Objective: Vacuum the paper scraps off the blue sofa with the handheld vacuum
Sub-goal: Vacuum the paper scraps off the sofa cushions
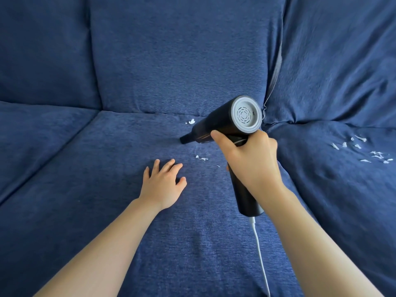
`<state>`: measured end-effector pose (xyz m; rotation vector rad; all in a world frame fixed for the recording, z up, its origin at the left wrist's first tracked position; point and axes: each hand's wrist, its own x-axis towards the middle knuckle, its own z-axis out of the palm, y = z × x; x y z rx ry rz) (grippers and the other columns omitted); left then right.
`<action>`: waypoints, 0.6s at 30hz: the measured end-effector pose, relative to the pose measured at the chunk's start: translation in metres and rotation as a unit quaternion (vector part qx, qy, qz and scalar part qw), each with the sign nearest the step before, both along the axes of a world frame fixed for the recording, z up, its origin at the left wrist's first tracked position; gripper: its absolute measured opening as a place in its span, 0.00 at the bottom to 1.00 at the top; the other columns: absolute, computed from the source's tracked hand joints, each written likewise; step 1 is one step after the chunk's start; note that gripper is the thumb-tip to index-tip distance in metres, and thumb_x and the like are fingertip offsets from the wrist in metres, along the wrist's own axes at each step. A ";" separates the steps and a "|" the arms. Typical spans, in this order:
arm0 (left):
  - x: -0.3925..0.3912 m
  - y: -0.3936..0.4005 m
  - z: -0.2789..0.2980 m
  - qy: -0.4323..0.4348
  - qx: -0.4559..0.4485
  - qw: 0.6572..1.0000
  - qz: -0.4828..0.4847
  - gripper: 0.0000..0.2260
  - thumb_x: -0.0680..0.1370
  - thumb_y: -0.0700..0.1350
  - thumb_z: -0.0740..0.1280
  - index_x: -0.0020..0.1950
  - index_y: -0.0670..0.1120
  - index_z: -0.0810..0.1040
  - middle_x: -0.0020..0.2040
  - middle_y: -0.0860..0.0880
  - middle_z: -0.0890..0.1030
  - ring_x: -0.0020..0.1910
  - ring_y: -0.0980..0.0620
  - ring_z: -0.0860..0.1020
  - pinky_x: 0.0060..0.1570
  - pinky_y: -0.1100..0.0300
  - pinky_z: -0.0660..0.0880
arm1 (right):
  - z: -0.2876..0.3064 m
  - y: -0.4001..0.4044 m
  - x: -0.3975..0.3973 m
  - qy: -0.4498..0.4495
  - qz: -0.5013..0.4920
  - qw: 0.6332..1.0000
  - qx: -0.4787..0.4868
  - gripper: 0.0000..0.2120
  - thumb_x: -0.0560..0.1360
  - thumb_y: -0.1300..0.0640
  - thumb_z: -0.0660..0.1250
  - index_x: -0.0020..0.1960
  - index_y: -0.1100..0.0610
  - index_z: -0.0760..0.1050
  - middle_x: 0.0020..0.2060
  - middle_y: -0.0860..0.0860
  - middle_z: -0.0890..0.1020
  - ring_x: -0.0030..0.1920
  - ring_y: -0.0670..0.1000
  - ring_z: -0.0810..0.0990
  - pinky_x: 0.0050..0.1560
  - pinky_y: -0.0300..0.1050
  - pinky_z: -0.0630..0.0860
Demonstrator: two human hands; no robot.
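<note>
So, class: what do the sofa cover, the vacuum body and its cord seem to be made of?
Sofa: woven fabric, matte, flecked weave, soft creases.
Vacuum: likely hard plastic, black matte body with a smooth grey vented cap.
Cord: probably rubber or plastic sheathing, white, smooth, bends easily.

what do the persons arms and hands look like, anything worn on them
Both arms are bare right to the bottom of the frame: no sleeves in view. The left hand and the right hand wear no gloves, and no rings, watch or bracelets show on the fingers or wrists. The fingernails look short and unpainted.
</note>
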<state>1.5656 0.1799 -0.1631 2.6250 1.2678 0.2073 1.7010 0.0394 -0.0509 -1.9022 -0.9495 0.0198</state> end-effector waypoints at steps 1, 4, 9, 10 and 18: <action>0.000 0.000 0.000 -0.002 0.000 1.000 0.001 0.22 0.81 0.56 0.52 0.76 0.56 0.58 0.78 0.55 0.54 0.78 0.44 0.45 0.74 0.41 0.45 | 0.000 0.003 0.002 -0.002 -0.007 1.000 -0.003 0.25 0.72 0.34 0.69 0.44 0.57 0.79 0.35 0.54 0.84 0.51 0.54 0.82 0.47 0.44 0.72; 0.001 0.002 -0.001 -0.005 -0.003 1.000 0.006 0.23 0.81 0.56 0.50 0.76 0.57 0.57 0.79 0.56 0.52 0.78 0.46 0.44 0.75 0.42 0.44 | 0.001 0.016 0.014 -0.011 -0.040 0.999 -0.008 0.26 0.73 0.34 0.70 0.47 0.58 0.79 0.42 0.57 0.85 0.54 0.59 0.80 0.48 0.44 0.69; 0.003 0.006 -0.003 0.001 -0.007 1.000 0.010 0.23 0.81 0.57 0.49 0.77 0.57 0.55 0.79 0.56 0.51 0.78 0.47 0.43 0.75 0.43 0.42 | -0.002 0.033 0.036 0.002 -0.078 0.997 -0.008 0.28 0.73 0.34 0.70 0.49 0.61 0.80 0.46 0.60 0.85 0.57 0.62 0.79 0.53 0.47 0.74; 0.004 0.007 -0.003 0.003 -0.004 1.000 0.010 0.23 0.81 0.57 0.49 0.77 0.57 0.55 0.79 0.56 0.51 0.78 0.47 0.43 0.75 0.43 0.42 | -0.002 0.036 0.038 0.002 -0.080 0.997 -0.005 0.28 0.73 0.34 0.70 0.49 0.61 0.80 0.46 0.60 0.85 0.57 0.61 0.80 0.53 0.48 0.74; 0.006 0.010 -0.006 0.000 0.022 1.000 0.010 0.24 0.81 0.57 0.50 0.77 0.57 0.54 0.79 0.55 0.51 0.78 0.47 0.45 0.75 0.42 0.43 | -0.006 0.076 0.050 0.000 -0.055 0.998 0.006 0.25 0.73 0.34 0.70 0.43 0.58 0.76 0.45 0.60 0.85 0.54 0.61 0.80 0.50 0.45 0.71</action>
